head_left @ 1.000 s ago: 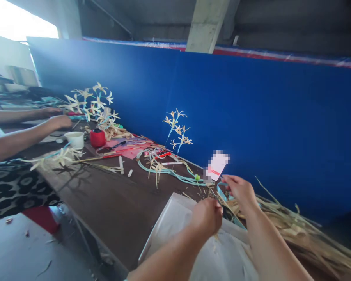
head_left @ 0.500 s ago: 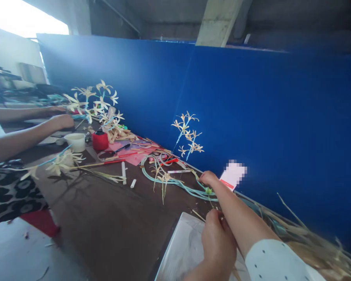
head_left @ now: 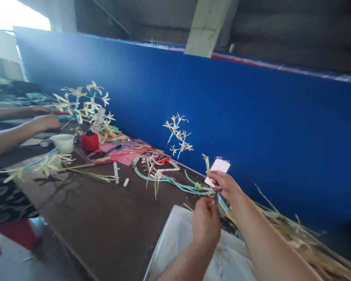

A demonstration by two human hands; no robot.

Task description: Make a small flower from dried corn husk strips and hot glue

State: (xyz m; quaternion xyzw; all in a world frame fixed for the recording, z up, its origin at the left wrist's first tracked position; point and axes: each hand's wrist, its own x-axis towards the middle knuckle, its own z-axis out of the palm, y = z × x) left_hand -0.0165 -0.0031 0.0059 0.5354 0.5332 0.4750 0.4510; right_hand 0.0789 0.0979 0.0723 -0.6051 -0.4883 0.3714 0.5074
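Observation:
My right hand (head_left: 224, 183) pinches a pale, dry leaf strip (head_left: 206, 162) that points upward from the fingertips, in front of the blue partition. Just below and to its left, my left hand (head_left: 206, 218) is closed with its fingers curled together; what they hold is too hidden to name. A small green bud (head_left: 198, 186) shows just beyond the left fingers, and a thin stem runs from it toward them. Behind the right hand stands a pinkish-white card (head_left: 218, 171). A loop of pale blue cords (head_left: 175, 181) lies beyond both hands.
White sheeting (head_left: 169, 238) covers the near table under my left arm. Dry straw (head_left: 304, 246) is heaped at right. Flower sprays (head_left: 179, 132) rise near the partition (head_left: 266, 117). Further left are a red pot (head_left: 89, 141), a white cup (head_left: 64, 143) and another person's arms (head_left: 26, 130).
My right hand has drawn back from the cords and raised the leaf strip upright. My left hand stays closed close to the bud. The view has swung a little to the right.

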